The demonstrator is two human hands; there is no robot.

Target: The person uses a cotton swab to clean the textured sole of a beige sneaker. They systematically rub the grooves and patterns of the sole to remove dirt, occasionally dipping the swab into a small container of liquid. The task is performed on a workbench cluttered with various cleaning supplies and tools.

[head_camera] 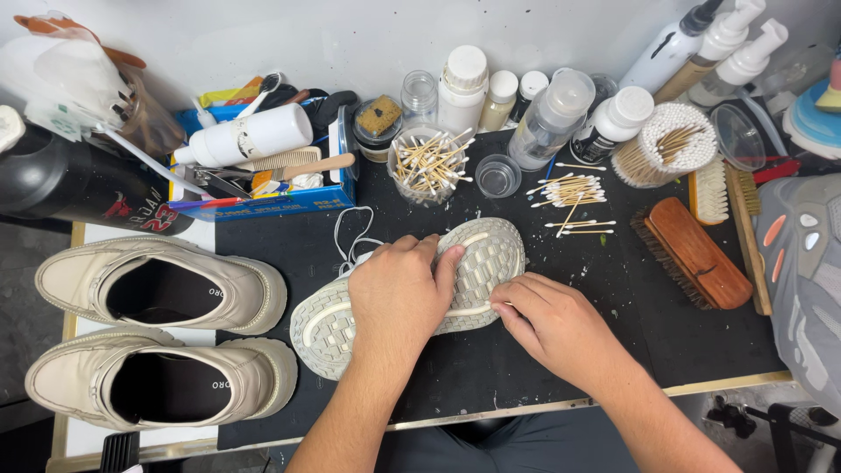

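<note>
Our left hand (399, 293) lies flat over the upturned sneaker (412, 293), fingers curled across its pale tread, pressing it sole-up onto the black mat (561, 342) at the middle of the table. Our right hand (547, 320) pinches something small against the sole's edge; we cannot tell what. Two cream loafers (158, 337) sit to the left, a wooden brush (692, 254) to the right, and loose cotton swabs (569, 197) lie behind.

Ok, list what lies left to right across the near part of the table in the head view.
Beige loafers → upturned sneaker sole under the left hand → right hand → wooden brush → grey sneaker.
</note>
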